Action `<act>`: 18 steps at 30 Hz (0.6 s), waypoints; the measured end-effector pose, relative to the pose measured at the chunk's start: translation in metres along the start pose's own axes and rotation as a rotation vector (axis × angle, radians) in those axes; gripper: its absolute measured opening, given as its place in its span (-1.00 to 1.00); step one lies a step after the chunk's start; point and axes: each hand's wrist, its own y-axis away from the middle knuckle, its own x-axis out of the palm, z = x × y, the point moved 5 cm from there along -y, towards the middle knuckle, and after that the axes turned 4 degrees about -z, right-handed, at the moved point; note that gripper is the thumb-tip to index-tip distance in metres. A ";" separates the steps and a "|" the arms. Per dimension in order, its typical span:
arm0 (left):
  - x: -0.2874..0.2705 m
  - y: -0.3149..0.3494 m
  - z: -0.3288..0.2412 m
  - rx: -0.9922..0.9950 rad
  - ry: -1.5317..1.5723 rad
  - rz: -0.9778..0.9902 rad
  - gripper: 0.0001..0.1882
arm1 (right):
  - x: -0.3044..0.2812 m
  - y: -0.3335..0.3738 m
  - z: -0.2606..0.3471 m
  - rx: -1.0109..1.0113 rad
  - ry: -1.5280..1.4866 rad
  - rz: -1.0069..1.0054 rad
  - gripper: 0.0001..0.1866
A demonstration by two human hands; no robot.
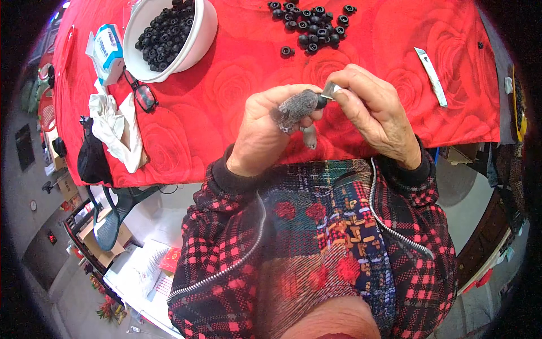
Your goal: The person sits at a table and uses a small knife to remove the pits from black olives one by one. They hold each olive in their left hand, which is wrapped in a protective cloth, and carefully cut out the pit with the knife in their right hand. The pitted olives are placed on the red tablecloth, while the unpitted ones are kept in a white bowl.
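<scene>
My left hand (262,121) is closed near the table's front edge, grey cloth finger covers (299,106) on its thumb and another finger. Between those covered tips it pinches a small black round part (322,101), mostly hidden. My right hand (375,110) grips a small flat metal blade (329,90) between thumb and forefinger. The blade's end touches or almost touches the black part; I cannot tell which. Beyond my hands lies a loose group of similar black round parts (313,28), hollow on top. A white bowl (208,28) at the far left holds many more.
A red rose-patterned cloth (226,62) covers the table. Left of the bowl stands a blue and white box (107,51), with eyeglasses (144,97), white cloth gloves (118,124) and a black mask-like cloth (93,152) nearer. A narrow white packet (432,77) lies at the right.
</scene>
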 end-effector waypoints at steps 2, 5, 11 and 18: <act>-0.001 -0.001 0.002 -0.058 0.004 0.013 -0.66 | -0.001 0.000 -0.002 -0.006 -0.002 0.005 -0.88; -0.001 0.000 0.005 -0.106 0.036 -0.009 -0.62 | 0.000 0.001 -0.004 -0.023 0.011 0.011 -0.89; 0.003 0.002 0.005 -0.113 0.009 -0.036 -0.65 | 0.001 0.000 -0.006 -0.020 0.035 0.029 -0.89; -0.007 -0.006 0.001 0.000 0.033 -0.053 -0.68 | 0.004 0.013 0.005 -0.077 -0.068 0.078 -0.92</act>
